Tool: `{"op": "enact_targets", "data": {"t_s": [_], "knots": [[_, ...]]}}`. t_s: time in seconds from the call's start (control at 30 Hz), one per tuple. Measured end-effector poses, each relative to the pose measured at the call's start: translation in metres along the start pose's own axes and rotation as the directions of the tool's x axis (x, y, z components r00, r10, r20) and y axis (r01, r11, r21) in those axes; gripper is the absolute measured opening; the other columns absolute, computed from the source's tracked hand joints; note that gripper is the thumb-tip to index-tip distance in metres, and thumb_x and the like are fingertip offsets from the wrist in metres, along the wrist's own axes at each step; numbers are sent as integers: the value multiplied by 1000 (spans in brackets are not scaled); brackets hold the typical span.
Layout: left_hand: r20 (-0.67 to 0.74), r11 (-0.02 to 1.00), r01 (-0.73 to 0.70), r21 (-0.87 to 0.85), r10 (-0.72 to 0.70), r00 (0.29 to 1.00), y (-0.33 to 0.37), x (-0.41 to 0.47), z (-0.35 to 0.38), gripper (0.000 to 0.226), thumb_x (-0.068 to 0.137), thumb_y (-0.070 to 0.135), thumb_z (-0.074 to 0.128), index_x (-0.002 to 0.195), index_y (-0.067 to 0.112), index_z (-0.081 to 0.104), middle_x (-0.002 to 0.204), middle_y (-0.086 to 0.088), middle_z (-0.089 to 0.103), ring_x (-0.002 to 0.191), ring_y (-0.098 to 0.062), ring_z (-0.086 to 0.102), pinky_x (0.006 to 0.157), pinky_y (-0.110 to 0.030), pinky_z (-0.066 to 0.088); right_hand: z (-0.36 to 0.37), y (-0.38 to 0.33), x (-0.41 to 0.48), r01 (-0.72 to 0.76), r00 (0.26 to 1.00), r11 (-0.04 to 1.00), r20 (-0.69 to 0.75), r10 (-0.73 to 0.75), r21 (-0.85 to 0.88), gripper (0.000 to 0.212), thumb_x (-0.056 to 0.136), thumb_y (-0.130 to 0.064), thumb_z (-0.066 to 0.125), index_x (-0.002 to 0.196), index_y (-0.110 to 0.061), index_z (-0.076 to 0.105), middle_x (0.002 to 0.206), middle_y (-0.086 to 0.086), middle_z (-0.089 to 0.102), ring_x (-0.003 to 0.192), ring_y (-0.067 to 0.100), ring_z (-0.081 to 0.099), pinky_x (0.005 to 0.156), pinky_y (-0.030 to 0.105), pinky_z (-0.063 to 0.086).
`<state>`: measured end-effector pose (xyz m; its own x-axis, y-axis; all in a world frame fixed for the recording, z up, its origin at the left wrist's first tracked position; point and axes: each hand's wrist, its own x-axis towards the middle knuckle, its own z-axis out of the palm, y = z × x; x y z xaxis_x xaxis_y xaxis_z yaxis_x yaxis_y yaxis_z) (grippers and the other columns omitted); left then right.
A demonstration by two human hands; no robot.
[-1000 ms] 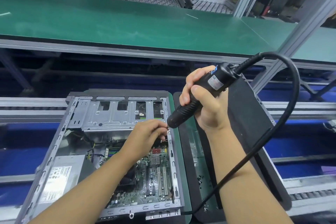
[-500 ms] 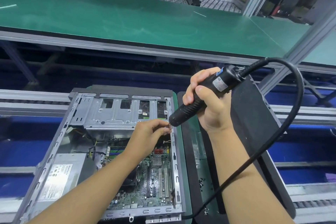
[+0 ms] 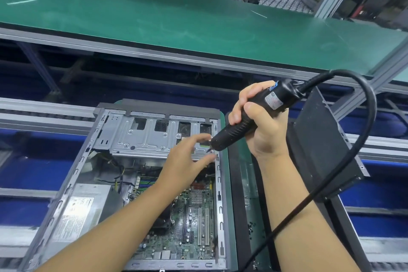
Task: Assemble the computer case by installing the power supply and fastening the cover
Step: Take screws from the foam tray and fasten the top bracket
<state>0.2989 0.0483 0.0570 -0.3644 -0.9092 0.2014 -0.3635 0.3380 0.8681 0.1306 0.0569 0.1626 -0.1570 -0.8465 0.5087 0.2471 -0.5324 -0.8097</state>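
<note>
Right hand (image 3: pixel 262 132) grips one electric screwdriver (image 3: pixel 238 130), bit tip between the loosely spread fingers of the left hand (image 3: pixel 185 163). Under both: one open computer case (image 3: pixel 72 174) holding one power supply (image 3: pixel 81 210) left of the left forearm, one motherboard (image 3: pixel 194 227), and one drive cage (image 3: pixel 150 139). One cover (image 3: pixel 320 150) leans right of the right hand

Nothing here can be read. A white label (image 3: pixel 76 216) on the power supply (image 3: pixel 103 196), in the near left corner of the computer case (image 3: pixel 75 172), carries rows of blurred print. The electric screwdriver (image 3: pixel 234 132) bears a red-and-white sticker (image 3: pixel 272 101) and a blue mark (image 3: pixel 274 87) near its cable end, both illegible.
</note>
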Motion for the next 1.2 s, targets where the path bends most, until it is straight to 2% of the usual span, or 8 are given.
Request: {"op": "enact_targets", "data": {"t_s": [0.1,0.2,0.3,0.37,0.47,0.6,0.77,1.2], "knots": [[-64,995,23,-93,-29,998,-4,-10,-5,9,88,44,59,90,36,58,81,19,56,76,-3,53,67,-13,39,-4,-1,4,5,999,1000,-33,-4,10,21,78,0,56,87,-18,62,80,9,57,52,25,55,58,36,48],[157,901,396,-177,-371,915,-20,-23,-3,41,87,57,49,63,23,52,54,8,47,49,-9,42,50,-22,34,-7,0,9,7,998,1000,-57,-6,24,23,78,0,56,85,-21,64,79,7,57,52,24,55,57,35,48],[432,449,821,-353,-700,569,-32,-30,5,46,88,54,63,89,8,62,72,-5,65,62,-17,63,51,-30,48,-8,1,13,5,998,999,-68,-2,34,24,78,0,57,84,-22,65,78,7,58,53,24,54,57,34,49],[508,178,822,-540,-710,488,-38,-27,11,66,79,51,74,118,1,55,106,-16,68,88,-24,72,70,-36,59,-9,2,15,1,998,999,-68,2,36,24,77,0,57,84,-22,65,78,7,58,53,24,54,57,34,49],[482,61,678,-732,-657,580,-38,-18,18,100,69,45,80,149,12,31,146,-23,41,116,-27,62,100,-38,52,-9,4,16,-11,998,999,-68,13,35,25,77,0,57,84,-23,66,78,6,58,53,24,54,57,34,48],[443,-68,548,-834,-675,590,-32,-6,32,113,69,29,82,157,11,14,159,-25,15,131,-33,49,97,-36,52,-14,8,19,-29,995,1000,-93,30,7,32,80,10,53,84,-20,64,77,8,57,54,24,54,58,35,49],[449,-97,552,-828,-705,549,-36,3,45,79,86,16,75,148,-1,28,144,-28,33,94,-25,61,108,-39,46,-23,12,29,-37,992,998,-119,31,-50,32,82,11,51,85,-19,62,77,7,57,54,25,54,58,37,47],[517,-179,523,-833,-588,622,-62,6,59,34,66,9,78,95,2,62,94,-14,72,101,-26,65,103,-37,48,-35,41,44,-89,987,995,-141,81,-50,25,80,3,56,87,-21,64,79,6,59,55,26,54,61,37,48]]}}
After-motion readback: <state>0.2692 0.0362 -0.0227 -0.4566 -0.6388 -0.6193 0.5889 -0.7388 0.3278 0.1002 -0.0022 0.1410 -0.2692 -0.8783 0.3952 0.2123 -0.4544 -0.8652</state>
